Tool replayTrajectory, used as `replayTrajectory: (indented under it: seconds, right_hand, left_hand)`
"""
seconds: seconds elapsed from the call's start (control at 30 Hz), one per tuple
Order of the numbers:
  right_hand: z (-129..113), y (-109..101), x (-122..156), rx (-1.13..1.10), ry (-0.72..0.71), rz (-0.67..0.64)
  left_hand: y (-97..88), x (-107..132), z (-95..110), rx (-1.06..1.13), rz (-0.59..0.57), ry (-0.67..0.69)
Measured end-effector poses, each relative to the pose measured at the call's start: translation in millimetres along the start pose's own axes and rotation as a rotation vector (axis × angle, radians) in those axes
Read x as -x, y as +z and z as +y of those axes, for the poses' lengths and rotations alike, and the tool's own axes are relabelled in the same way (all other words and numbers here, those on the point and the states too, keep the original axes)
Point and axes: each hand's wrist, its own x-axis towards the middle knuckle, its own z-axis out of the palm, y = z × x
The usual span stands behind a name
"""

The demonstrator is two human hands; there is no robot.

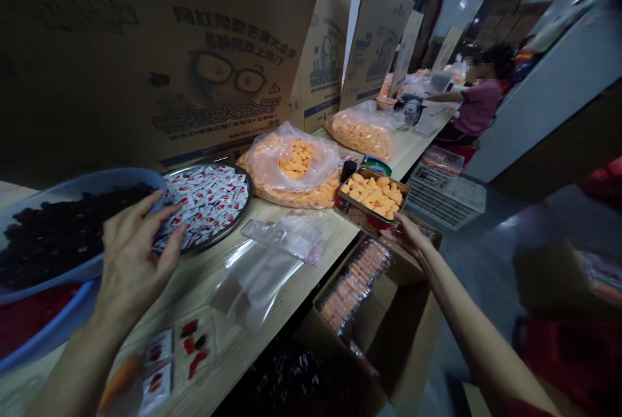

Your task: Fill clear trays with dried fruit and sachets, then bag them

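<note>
My left hand [133, 245] hovers at the edge of a round metal tray [251, 191] heaped with small white-and-red sachets [208, 200]. Its fingers are bent and spread, with nothing visible between them. Beside it, a blue bowl [131, 175] holds dark pieces [72, 219]. My right hand [407, 236] grips the near right corner of a rectangular tin [358, 215], full of orange pieces [374, 193], at the table's edge. Below my left hand lies a clear plastic tray [218, 333] with red and dark pieces, two sachets and a blurred orange item.
Clear plastic bags [265, 274] lie mid-table. Behind them stand large bags of orange pieces [291, 190] and cardboard panels [233, 35]. Under the edge, a carton [413, 339] holds stacked packs [357, 281]. A white crate [447, 200] stands on the floor; a person [483, 103] sits farther along.
</note>
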Motion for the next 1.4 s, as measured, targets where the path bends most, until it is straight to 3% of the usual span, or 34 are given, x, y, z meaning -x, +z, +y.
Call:
replayTrajectory:
  seconds: [0.13, 0.23, 0.33, 0.57, 0.67, 0.8, 0.97, 1.17, 1.3, 1.4]
  right_hand:
    - [-0.4, 0.5, 3.6, -0.027, 0.008, 0.002]
    - [1.4, 1.7, 4.4, -0.044, 0.002, 0.002]
    - [4.7, 2.8, 4.9, -0.06, -0.009, -0.001]
    - [11.6, 0.5, 6.1, -0.127, -0.033, -0.002]
    - [13.1, 0.0, 5.8, -0.149, -0.046, -0.002]
    - [14.6, 2.3, 2.5, -0.189, -0.056, 0.03]
    - [8.1, 1.4, -14.9, -0.227, -0.055, 0.051]
    - [-3.2, 5.4, -36.0, -0.249, -0.03, 0.034]
    - [-6.3, 3.7, -38.2, -0.198, -0.027, 0.029]
    - [-21.3, -10.8, -37.9, 0.045, -0.05, 0.038]
  left_hand:
    - [13.4, 19.5, 18.2, 0.065, -0.011, -0.006]
    - [43.0, 18.2, 44.8, 0.161, -0.092, -0.022]
    - [90.4, -5.1, 81.8, 0.292, -0.214, -0.034]
    - [228.6, -102.3, 168.2, 0.677, -0.329, 0.033]
    - [274.2, -132.9, 189.9, 0.61, -0.383, 0.078]
    - [312.5, -146.7, 196.8, 0.502, -0.444, 0.143]
    - [331.0, -130.4, 186.2, 0.472, -0.389, 0.158]
    - [328.7, -117.0, 178.6, 0.52, -0.333, 0.186]
    - [313.5, -112.6, 176.4, 0.555, -0.263, 0.191]
    - [285.0, -103.6, 170.8, 0.553, -0.247, 0.188]
